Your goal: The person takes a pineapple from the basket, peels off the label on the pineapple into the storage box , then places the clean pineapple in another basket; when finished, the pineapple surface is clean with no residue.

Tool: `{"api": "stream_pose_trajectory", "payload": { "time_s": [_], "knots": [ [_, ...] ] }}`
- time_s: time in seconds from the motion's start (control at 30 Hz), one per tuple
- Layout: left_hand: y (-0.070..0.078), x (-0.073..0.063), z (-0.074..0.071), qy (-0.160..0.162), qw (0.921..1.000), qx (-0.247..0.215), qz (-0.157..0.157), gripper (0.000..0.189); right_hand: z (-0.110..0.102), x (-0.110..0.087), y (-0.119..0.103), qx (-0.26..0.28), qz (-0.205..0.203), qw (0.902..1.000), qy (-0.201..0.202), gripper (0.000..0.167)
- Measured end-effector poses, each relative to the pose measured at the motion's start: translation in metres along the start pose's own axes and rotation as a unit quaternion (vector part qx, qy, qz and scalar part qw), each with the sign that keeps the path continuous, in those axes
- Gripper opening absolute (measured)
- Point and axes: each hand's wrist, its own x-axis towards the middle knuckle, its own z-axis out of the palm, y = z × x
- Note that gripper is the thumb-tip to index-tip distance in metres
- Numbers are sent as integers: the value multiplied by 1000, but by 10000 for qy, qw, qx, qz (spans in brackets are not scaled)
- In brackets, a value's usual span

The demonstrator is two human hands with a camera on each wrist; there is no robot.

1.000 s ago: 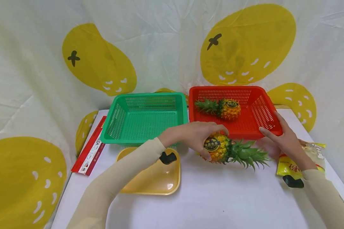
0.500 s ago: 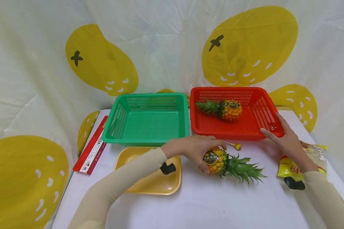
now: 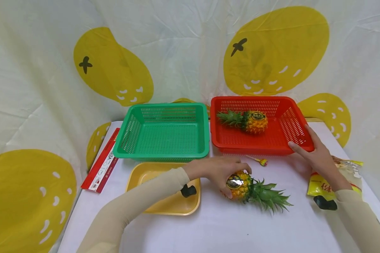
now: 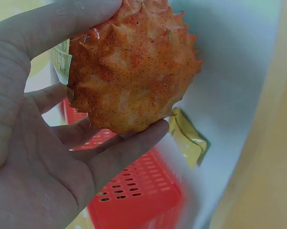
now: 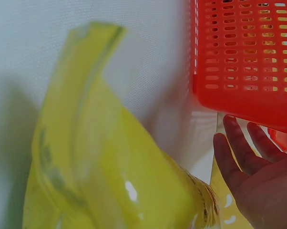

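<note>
Left hand (image 3: 220, 172) is curled round a small orange-yellow pineapple with a green leafy crown (image 3: 248, 191), thumb on the near side and fingers on the far side. This fruit lies sideways over the table, its crown pointing to the right; I cannot tell whether it carries its weight on the cloth. On its body there is a dark round label, which shines in the light.

Right hand (image 3: 320, 158) has its fingers spread and almost straight, with the thumb apart from them. It is at the front right corner of a red perforated plastic basket (image 3: 250, 150), the thumb at the rim, and it does not grasp around anything.

Inside the red basket lies a second pineapple (image 3: 244, 121), crown to the left. Between this basket and the held pineapple is a small lollipop with yellow and red wrapper (image 3: 262, 162). Under the right forearm is a yellow and transparent plastic bag (image 3: 318, 186), partly hidden.

Just beside the red basket, on its left, stands a green perforated plastic basket (image 3: 161, 155). In front of it is a shallow gold-coloured tray (image 3: 177, 203), partly behind the left forearm. Farther left lies a long red and white flat box (image 3: 99, 170).
</note>
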Motion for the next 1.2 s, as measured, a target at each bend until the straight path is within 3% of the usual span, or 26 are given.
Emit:
{"api": "stream_pose_trajectory", "payload": {
  "time_s": [0.83,1.2],
  "knots": [
    [5,-1,14,78,9988,447,-184,87,1,-2,-2,52,6,10000,11,102],
    [9,-1,18,110,9986,423,-294,88,0,-3,-6,-84,43,10000,28,102]
  ]
}}
